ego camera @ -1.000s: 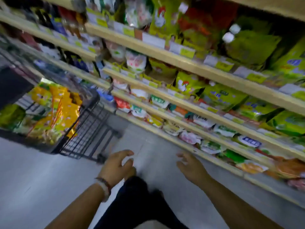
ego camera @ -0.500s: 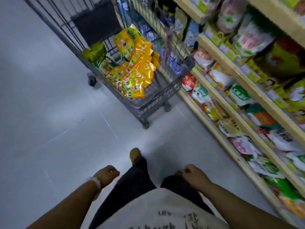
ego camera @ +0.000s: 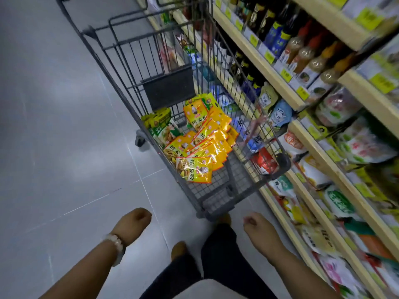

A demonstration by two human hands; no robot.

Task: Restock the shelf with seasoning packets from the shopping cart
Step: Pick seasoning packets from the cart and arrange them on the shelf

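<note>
A grey wire shopping cart [ego camera: 218, 203] stands just ahead of me beside the shelf [ego camera: 336, 169]. Inside it lies a pile of several yellow seasoning packets [ego camera: 207, 147], with a few green packets [ego camera: 164, 124] behind them. My left hand [ego camera: 131, 225] hangs low at the left with its fingers curled in and nothing in it. My right hand [ego camera: 257, 225] is loosely curled near the cart's front corner and holds nothing. Neither hand touches the cart.
The wooden shelves on the right carry bottles [ego camera: 302, 52] higher up and many bagged goods [ego camera: 336, 203] on the lower tiers. Grey tiled floor [ego camera: 64, 147] spreads to the left. My dark trousers [ego camera: 218, 255] and feet show below.
My view has swung from the shelf to the cart, which now stands closer and just ahead. Both hands have gone from spread fingers to loosely curled and stay low.
</note>
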